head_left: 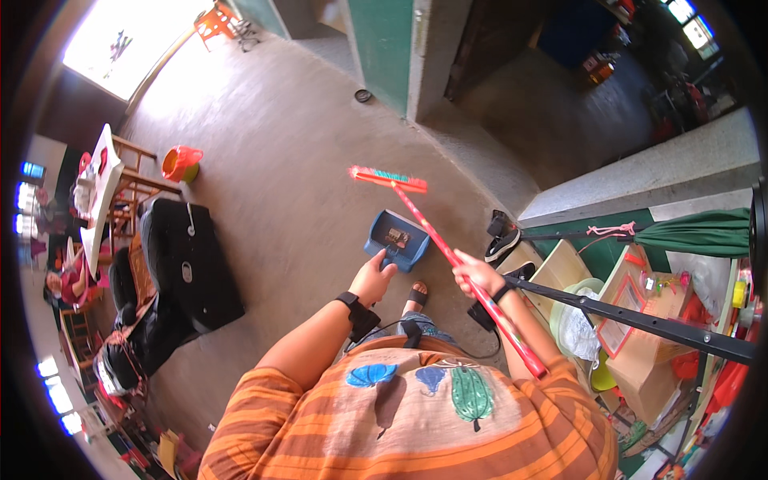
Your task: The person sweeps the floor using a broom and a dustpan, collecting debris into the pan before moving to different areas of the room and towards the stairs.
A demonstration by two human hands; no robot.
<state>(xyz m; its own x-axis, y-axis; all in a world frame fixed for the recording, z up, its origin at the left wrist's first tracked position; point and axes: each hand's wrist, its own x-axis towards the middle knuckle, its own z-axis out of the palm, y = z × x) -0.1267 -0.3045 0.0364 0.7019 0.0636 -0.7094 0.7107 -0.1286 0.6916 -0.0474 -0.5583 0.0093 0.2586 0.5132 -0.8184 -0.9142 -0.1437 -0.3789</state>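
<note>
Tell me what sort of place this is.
Probably a home's semi-open concrete yard or porch: bare grey concrete floor, wooden chairs and a table at the left, cardboard boxes of clutter at the right, a folded green umbrella.

Dustpan [398,238] handle hidden under left hand [373,278]; its contents too small to tell

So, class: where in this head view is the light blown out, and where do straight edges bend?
Head view: the doorway patch at upper left is washed out white; the black bar and concrete ledge curve near the right rim; corners are black; the red broom stays sharp.
</note>
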